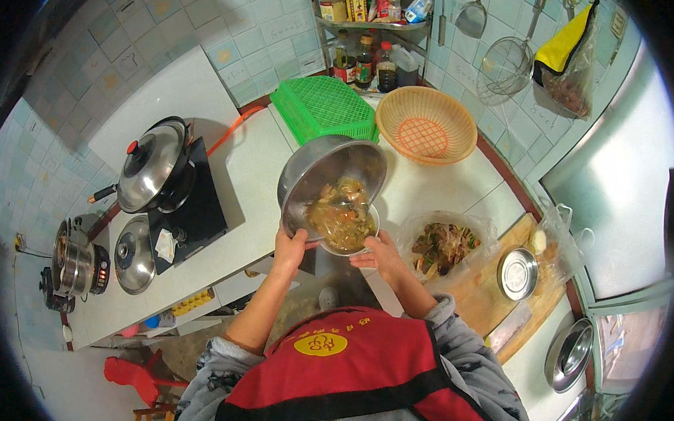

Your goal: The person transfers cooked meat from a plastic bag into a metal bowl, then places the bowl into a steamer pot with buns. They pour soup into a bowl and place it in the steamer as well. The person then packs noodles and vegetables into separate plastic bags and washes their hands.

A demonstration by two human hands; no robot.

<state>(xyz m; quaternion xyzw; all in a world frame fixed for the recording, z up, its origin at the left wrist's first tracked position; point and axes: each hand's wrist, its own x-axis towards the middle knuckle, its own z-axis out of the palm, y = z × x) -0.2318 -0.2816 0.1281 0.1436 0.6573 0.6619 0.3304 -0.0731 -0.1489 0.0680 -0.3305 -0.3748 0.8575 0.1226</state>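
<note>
My left hand (pixel 293 249) grips the near left rim of a large metal bowl (pixel 298 180), which is tipped steeply toward me. Inside lies wet, brownish-yellow food in broth (pixel 341 214), some pieces looking like meat. It runs down to a smaller, white-rimmed bowl (pixel 376 217) tucked under the low edge. My right hand (pixel 384 258) has its fingers closed around the right side of that smaller bowl. A spoon-like metal shape shows in the food, too unclear to name. Most of the smaller bowl is hidden behind the food and the large bowl.
Behind the bowls stand a green plastic basket (pixel 326 108) and an orange colander (pixel 426 124). To the right are a bag of chopped food (pixel 447 247), a cutting board (pixel 472 295), a cleaver (pixel 510 327) and a tin (pixel 518 274). A lidded wok (pixel 155 169) stands left on a black cooktop (pixel 205 214).
</note>
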